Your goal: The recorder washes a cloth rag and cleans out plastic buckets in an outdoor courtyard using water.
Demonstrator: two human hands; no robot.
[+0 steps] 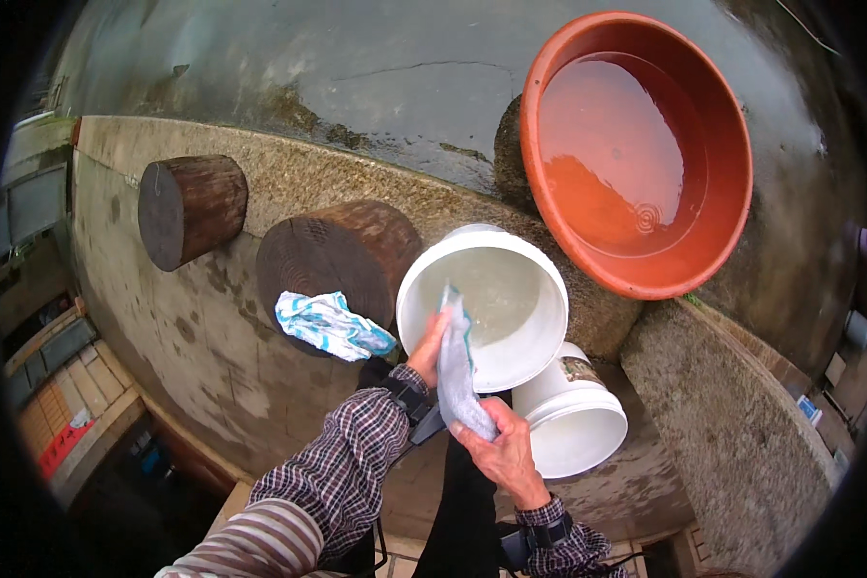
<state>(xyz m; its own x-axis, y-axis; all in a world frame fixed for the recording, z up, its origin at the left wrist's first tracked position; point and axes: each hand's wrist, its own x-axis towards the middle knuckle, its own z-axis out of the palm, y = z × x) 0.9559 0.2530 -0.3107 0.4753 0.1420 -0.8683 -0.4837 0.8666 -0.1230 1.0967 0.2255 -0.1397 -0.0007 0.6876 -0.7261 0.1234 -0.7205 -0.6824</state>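
A long, narrow grey cloth (pixel 456 371) with a green edge stretches between my two hands, over the near rim of a white bucket (pixel 407 301). My left hand (pixel 428 349) is closed on its upper part, and some of those fingers are hidden behind it. The lower end is gripped by my right hand (pixel 504 453), fingers wrapped round it. Cloudy liquid shows inside the bucket. To the left, a crumpled white and blue patterned cloth (pixel 332 323) lies on the flat top of a dark wooden stump (pixel 303 252).
A second white bucket (pixel 539 393) stands close beside the first at the right. Beyond it is a large orange basin (pixel 539 159) with water. Another wooden stump (pixel 202 207) is further left. A stone ledge (pixel 299 171) runs behind, with wet concrete past it.
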